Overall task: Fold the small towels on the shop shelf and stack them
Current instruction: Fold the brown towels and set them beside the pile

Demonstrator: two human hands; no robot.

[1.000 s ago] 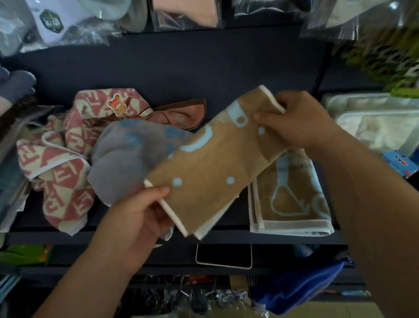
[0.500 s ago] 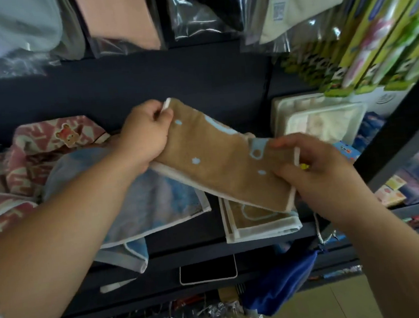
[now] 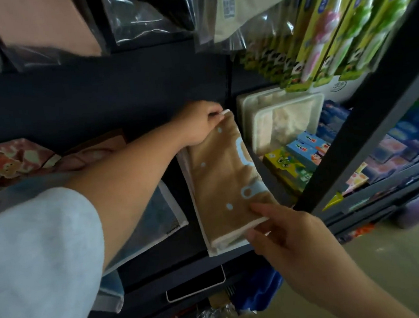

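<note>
A folded tan towel (image 3: 224,180) with light-blue dots and shapes lies lengthwise on the dark shelf (image 3: 162,268), on top of another folded towel whose white edge (image 3: 220,248) shows beneath. My left hand (image 3: 200,124) pinches its far end at the back of the shelf. My right hand (image 3: 279,231) holds its near end at the shelf's front edge. A blue-grey towel (image 3: 155,220) lies unfolded to the left, partly under my left arm. A pink patterned towel (image 3: 13,159) with a bear sticker is heaped at the far left.
White plastic trays (image 3: 283,118) and small colourful boxes (image 3: 301,159) sit right of the stack, beyond a dark shelf post (image 3: 365,111). Bagged goods hang above. A phone-like slab (image 3: 196,285) lies on the lower ledge, with a blue bag (image 3: 258,288) below.
The tan towel has swung from held across in the air to lying lengthwise on the folded towel. My left hand moved to the shelf's back, my right hand to the front edge.
</note>
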